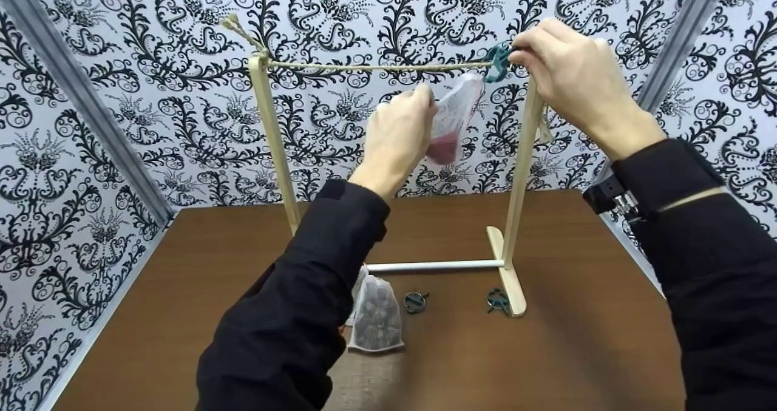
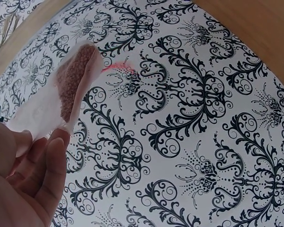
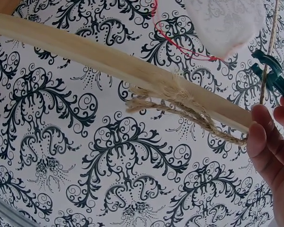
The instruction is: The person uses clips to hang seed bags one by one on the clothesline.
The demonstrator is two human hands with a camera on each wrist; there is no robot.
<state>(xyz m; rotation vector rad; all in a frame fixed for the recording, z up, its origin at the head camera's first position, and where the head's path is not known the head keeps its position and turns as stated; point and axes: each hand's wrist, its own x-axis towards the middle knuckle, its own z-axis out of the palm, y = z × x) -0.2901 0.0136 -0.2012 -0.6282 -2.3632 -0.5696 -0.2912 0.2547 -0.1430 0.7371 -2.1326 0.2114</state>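
My left hand (image 1: 397,132) pinches a white mesh bag (image 1: 460,104) with reddish-brown contents pooled in its bottom. In the left wrist view, thumb and fingers hold the bag's thin fabric (image 2: 38,113), and a red string trails beside it. At the right end of the rope (image 1: 376,67), my right hand (image 1: 570,71) pinches a dark green plastic clip (image 1: 498,62). The right wrist view shows the clip's jaws around the rope, close to the bag's top edge. Part of the clip is hidden by the fingers.
The rope spans a wooden stand with a left post (image 1: 273,132) and a right post (image 1: 523,168), joined low down by a white bar (image 1: 437,266). On the brown table (image 1: 583,338) lie a filled mesh bag (image 1: 376,317) and two green clips, one (image 1: 415,302) left of the other (image 1: 498,300).
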